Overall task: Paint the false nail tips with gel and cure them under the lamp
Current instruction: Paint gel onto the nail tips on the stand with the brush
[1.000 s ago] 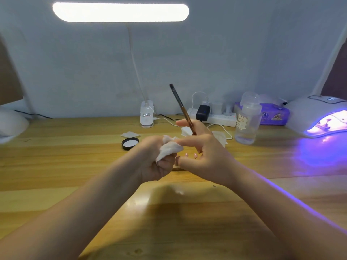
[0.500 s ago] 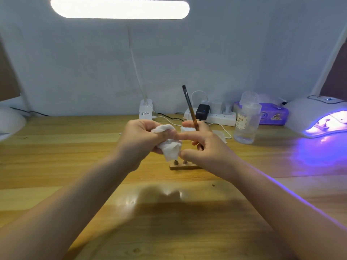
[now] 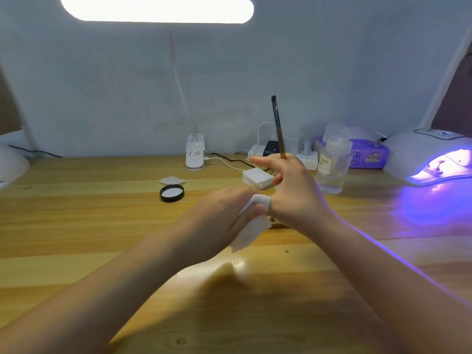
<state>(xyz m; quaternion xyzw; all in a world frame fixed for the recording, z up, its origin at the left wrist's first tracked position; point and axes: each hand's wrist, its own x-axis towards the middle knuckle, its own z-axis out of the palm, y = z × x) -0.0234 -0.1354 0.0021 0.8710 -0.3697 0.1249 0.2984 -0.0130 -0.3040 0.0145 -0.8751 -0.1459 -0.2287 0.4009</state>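
- Wooden table (image 3: 76,226) fills the lower view, grey-white backdrop behind it
- Desk lamp bar (image 3: 157,9) lit across the top edge; its clip base (image 3: 195,155) stands at the back of the table
- Curing lamp (image 3: 431,157) at far right on the table, switched on, violet glow spilling onto the wood in front; shapes inside it too washed out to identify
- Purple tissue pack (image 3: 367,155) just left of the curing lamp, against the backdrop
- Clear pump bottle (image 3: 332,164) with a label, upright, in front of the tissue pack and just right of the right hand
- White power strip (image 3: 304,158) with a black plug (image 3: 270,148) at the back, partly behind the brush
- Left hand (image 3: 224,213) mid-table, fingers curled around a white wipe (image 3: 251,228); the wipe's end is wrapped over a fingertip and meets the right hand
- Right hand (image 3: 293,192) touching the left, fingers curled round a brush (image 3: 278,131) held nearly upright, bristle end up
- Stack of white pads (image 3: 258,178) beyond the hands; single loose pad (image 3: 171,180) further left
- Black jar lid (image 3: 172,192) lying flat, pale inside facing up, left of the hands
- Nail tip stand (image 3: 274,222): only a sliver shows below the joined hands; the tips themselves are hidden
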